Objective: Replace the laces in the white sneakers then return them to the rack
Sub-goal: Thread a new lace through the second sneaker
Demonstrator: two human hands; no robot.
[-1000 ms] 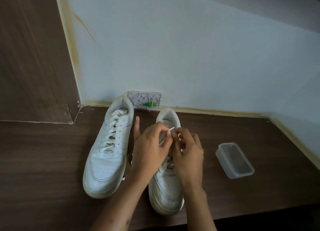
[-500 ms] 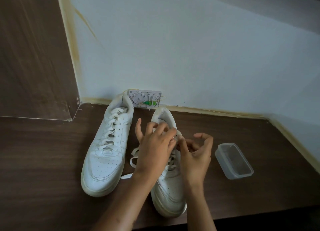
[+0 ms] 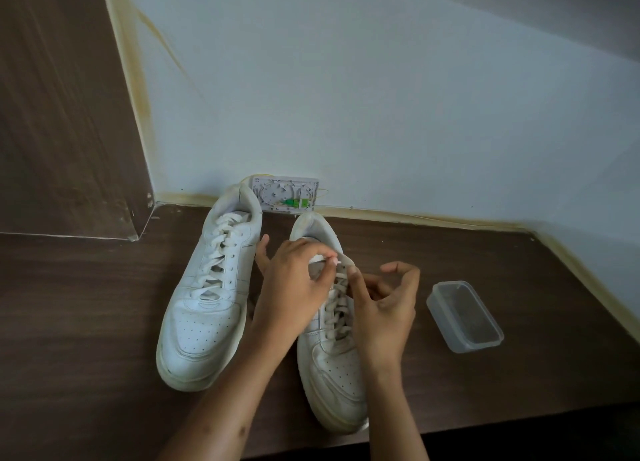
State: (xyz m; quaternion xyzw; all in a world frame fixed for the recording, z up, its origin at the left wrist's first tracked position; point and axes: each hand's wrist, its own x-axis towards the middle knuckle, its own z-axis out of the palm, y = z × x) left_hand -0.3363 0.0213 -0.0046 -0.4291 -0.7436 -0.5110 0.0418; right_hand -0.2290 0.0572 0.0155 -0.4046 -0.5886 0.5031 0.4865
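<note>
Lower centre of frame: the left hand (image 3: 294, 287) pinches the lace (image 3: 323, 259) tip above the right sneaker (image 3: 332, 349), as 0.5 s ago. The right hand (image 3: 384, 308), loosely curled, holds nothing; its index finger has moved onto the laces. The laced sneaker (image 3: 207, 308) is unmoved.

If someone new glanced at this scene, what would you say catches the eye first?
Two hands meet over the right white sneaker: the left hand pinches the lace tip near the top eyelets, the right hand beside it. The left white sneaker stands laced alongside, and a clear plastic container sits to the right.
</note>
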